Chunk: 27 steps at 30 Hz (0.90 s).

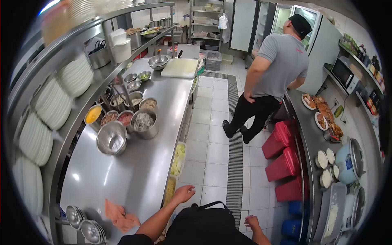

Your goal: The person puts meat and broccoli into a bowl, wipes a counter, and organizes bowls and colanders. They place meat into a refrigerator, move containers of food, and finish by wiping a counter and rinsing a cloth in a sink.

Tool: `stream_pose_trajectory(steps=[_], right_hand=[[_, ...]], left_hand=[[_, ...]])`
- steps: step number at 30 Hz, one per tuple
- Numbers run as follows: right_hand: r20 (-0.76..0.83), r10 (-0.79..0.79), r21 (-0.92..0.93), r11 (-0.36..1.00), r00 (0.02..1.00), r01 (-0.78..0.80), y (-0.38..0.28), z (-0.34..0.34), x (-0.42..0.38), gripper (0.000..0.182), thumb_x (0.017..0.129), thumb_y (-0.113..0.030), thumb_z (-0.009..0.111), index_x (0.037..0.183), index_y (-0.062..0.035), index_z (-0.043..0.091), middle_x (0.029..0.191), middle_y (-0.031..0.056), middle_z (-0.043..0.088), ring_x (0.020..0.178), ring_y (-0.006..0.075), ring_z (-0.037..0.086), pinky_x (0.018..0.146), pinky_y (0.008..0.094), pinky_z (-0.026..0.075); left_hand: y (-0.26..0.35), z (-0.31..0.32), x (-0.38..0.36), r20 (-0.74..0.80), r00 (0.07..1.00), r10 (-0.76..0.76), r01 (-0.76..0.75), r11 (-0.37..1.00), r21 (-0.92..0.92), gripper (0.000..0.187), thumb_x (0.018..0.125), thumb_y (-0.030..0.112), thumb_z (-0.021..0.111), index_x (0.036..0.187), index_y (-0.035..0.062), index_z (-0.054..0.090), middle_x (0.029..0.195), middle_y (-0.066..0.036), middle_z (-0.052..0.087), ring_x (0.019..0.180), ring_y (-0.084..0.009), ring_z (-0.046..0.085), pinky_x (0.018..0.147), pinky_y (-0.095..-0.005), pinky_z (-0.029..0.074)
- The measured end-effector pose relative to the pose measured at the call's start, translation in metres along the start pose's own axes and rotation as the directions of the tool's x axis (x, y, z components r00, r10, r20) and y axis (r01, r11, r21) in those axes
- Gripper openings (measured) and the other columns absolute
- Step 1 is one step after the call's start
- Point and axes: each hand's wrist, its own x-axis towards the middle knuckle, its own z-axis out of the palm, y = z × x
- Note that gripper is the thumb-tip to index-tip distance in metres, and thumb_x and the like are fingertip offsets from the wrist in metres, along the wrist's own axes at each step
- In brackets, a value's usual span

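My left hand [184, 194] hangs over the right edge of the steel counter [122, 171], fingers loosely bent and apart, holding nothing. Below it are tubs of shredded yellow food [170, 188] and chopped green leaves [177, 159]. Out over the tiled floor is my right hand [252, 222], also empty, its fingers relaxed and slightly curled. An orange cloth [120, 215] lies crumpled on the counter, left of my left forearm. Farther up stand a large metal bowl [111, 138] and a steel pot [144, 124] with pale contents.
Stacked metal bowls [92, 231] sit at the near left corner. A white cutting board [180, 68] lies at the far end. Ahead, a person in a grey shirt [281, 57] faces an open fridge. Red bins [281, 165] stand under the right counter. A drain grate [234, 163] runs along the floor.
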Motion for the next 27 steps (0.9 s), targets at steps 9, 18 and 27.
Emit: stream_pose_trajectory(steps=[9,18,27], right_hand=[[-0.061,0.118,0.138,0.984,0.991,-0.109,-0.151,-0.018,0.132,0.017,0.084,-0.021,0.056,0.083,-0.0041,0.057,0.068,0.0068,0.057,0.058,0.0206,0.061,0.049,0.0348,0.048],[0.249,-0.408,-0.417,0.773,0.879,0.477,-0.497,0.034,0.309,0.020,0.085,-0.019,0.057,0.084,-0.0013,0.064,0.065,0.0057,0.060,0.058,0.0149,0.058,0.053,0.0293,0.048],[0.580,-0.500,-0.275,0.623,0.643,0.732,-0.829,0.158,0.366,0.016,0.083,-0.011,0.050,0.085,-0.0014,0.063,0.064,0.0078,0.060,0.060,0.0143,0.060,0.058,0.0295,0.049]], left_hand=[[0.053,-0.062,0.225,0.105,0.994,0.015,-0.020,0.998,0.051,0.041,0.083,0.036,0.057,0.115,0.0108,0.060,0.109,-0.015,0.064,0.099,-0.0319,0.060,0.087,-0.0404,0.047],[0.081,-0.085,0.360,0.182,0.978,-0.103,0.109,0.994,-0.025,0.043,0.083,0.037,0.058,0.118,0.0113,0.059,0.110,-0.014,0.063,0.104,-0.0297,0.059,0.090,-0.0388,0.046],[0.087,-0.143,0.522,0.001,0.973,-0.231,0.221,0.930,-0.295,0.043,0.082,0.035,0.061,0.117,0.0092,0.060,0.109,-0.013,0.064,0.101,-0.0272,0.061,0.088,-0.0362,0.047]])
